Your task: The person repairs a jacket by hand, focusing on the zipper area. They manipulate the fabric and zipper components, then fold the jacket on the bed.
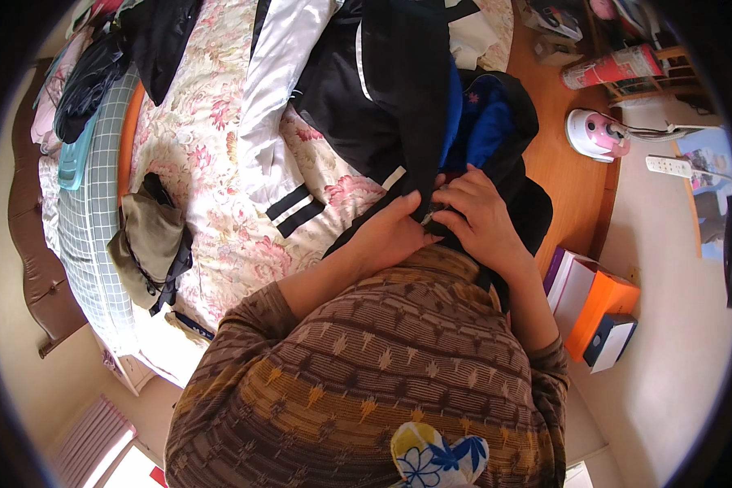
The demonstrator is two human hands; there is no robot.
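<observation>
A black jacket [396,79] with white piping, white satin sleeves and a blue lining lies over the edge of a bed, its lower end close to my body. My left hand [396,229] holds the jacket's lower front edge, thumb up. Against it, my right hand [473,210] pinches the same edge with bent fingers. Between the two hands is a small metal piece, seemingly a zipper end [427,218]; its details are too small to tell. The striped cuff [296,209] of one white sleeve rests on the floral bedspread [219,244].
Left on the bed lie an olive garment [149,244], a grey checked pillow or quilt [97,244] and heaped dark clothes [97,85]. To the right are a pink and white appliance [595,135], a power strip [668,166] and boxes, one an orange box [607,311], beside the wooden floor.
</observation>
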